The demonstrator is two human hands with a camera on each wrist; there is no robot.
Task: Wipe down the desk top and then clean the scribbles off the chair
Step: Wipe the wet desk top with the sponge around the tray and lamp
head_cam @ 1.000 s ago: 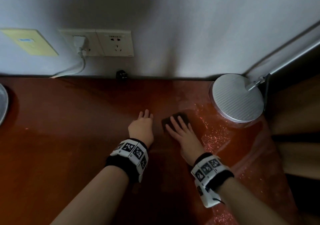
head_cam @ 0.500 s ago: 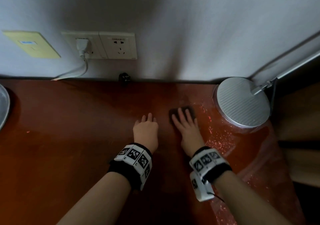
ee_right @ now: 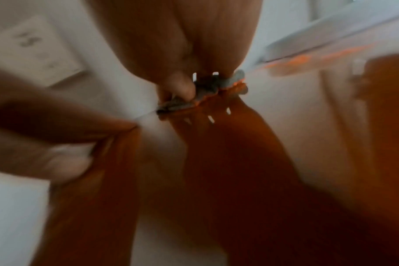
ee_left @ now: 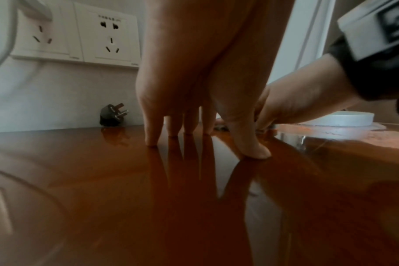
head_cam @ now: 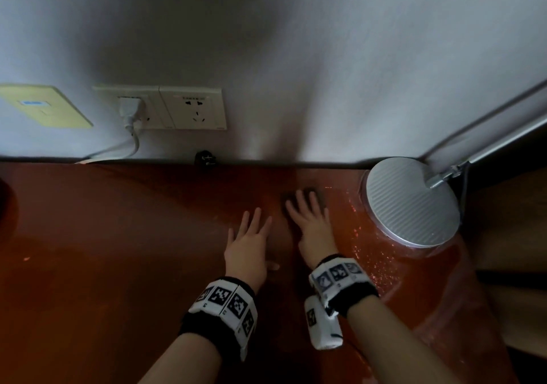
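A glossy red-brown table runs along a pale wall, its polished top mirroring the fingers that rest on it. At the table's far right corner sits a round silver lamp base with ridged top, a metal lamp arm rising from it toward the right edge of the head view; the wood around the base glistens with wet speckles. On the wall, a double white socket plate carries one white plug whose cable trails down to the table's back edge, and a yellow wall plate hangs to its left.

The person's left hand lies palm down near the table's middle, its fingers straight and slightly spread, tips and thumb touching the wood and holding nothing. Just beside it, nearer the lamp base, the right hand presses a dark cleaning cloth flat against the table with extended fingers; the cloth shows past the fingertips close to the wall (the right wrist view is blurred, yet a grey crumpled edge shows under the hand). Both wrists wear black bands with white marker blocks. A small black plug, prongs up, leans at the back edge of the table below the sockets.
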